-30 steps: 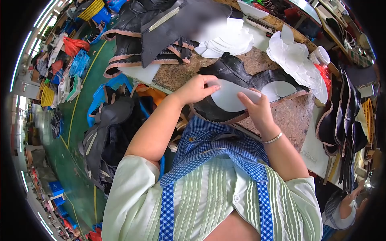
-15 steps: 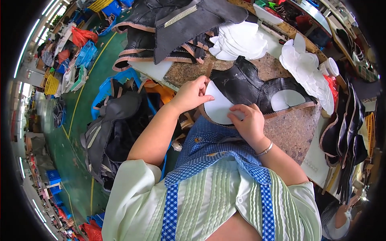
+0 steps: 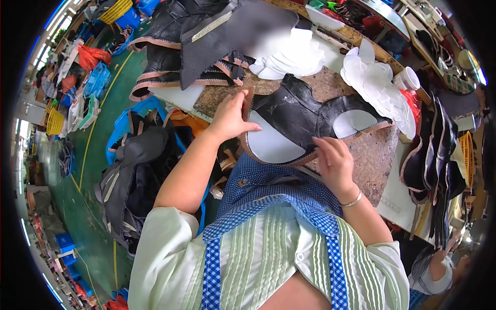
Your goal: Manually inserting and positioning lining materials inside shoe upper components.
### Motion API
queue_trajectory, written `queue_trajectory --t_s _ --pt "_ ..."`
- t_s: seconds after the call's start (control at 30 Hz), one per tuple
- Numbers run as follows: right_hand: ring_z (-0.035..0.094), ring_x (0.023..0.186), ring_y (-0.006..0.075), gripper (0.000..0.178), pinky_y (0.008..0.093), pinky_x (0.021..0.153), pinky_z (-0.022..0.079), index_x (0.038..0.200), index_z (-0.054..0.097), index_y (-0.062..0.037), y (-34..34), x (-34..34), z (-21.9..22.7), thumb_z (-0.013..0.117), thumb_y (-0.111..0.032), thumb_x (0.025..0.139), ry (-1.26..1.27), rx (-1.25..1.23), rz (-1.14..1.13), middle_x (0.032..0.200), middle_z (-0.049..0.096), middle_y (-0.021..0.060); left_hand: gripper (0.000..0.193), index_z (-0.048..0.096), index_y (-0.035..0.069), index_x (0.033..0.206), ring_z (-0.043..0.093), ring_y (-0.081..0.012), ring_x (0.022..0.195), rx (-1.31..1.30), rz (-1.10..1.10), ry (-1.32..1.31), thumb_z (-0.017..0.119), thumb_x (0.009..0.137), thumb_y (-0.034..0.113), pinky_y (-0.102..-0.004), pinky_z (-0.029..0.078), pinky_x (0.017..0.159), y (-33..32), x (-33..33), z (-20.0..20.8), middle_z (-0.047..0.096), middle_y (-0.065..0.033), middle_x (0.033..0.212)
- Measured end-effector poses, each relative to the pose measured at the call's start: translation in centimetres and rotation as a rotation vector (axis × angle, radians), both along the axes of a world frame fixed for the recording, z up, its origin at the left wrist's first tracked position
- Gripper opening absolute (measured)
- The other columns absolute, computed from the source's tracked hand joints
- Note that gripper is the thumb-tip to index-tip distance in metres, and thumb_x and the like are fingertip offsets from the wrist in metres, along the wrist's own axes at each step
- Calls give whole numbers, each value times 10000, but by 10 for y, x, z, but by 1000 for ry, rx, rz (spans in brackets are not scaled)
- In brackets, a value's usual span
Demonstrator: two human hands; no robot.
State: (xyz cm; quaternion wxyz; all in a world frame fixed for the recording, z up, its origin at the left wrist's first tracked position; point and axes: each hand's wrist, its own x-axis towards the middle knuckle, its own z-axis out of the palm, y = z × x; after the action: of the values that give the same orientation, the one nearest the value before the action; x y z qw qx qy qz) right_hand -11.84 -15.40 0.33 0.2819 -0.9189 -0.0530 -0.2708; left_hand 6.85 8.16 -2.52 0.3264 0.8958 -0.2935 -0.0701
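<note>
Left hand grip: thumb and fingers pinching left rim of black piece | right hand: fingers loosely curled at its lower edge, contact unclear | piece extends rightward from left grip, long axis sideways, creased, leathery, toothed pinkish border | smooth white half-oval at left thumb, left hand nearer | mottled bench beneath

Yellow-lined green floor at the left
A red plastic bag lies just beside a light-blue bundle; a yellow basket is near both.
</note>
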Motion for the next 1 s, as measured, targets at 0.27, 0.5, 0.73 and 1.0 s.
queue_trajectory --t_s 0.27,0.5,0.73,1.0 --pt "625 809 278 111 374 718 509 798 695 -130 -15 39 -10 727 -156 696 553 41 72 838 626 54 769 470 -28 1186 566 -358 1083 91 -8 37 879 609 272 -401 468 920 -7 -5 6 573 -220 1165" --pt "621 843 289 83 392 721 502 748 646 -81 -11 48 -7 684 -155 747 657 -174 177 856 611 78 684 489 -16 1096 605 -362 1008 107 -4 70 880 607 259 -409 487 874 -10 -4 10 612 -215 1085" --pt "594 742 223 169 317 683 498 883 519 -26 -20 -1 -28 663 21 809 148 462 -25 869 582 112 698 492 -8 1112 604 -367 1017 172 12 101 881 599 261 -404 487 880 -15 -3 16 612 -224 1093" --pt "467 558 41 320 195 505 336 1068 560 -9 -63 -78 14 737 -164 851 570 927 2 652 543 -40 446 545 -35 1181 641 -172 923 -744 -35 812 680 756 -48 -317 514 834 -14 -20 62 653 -98 1027"
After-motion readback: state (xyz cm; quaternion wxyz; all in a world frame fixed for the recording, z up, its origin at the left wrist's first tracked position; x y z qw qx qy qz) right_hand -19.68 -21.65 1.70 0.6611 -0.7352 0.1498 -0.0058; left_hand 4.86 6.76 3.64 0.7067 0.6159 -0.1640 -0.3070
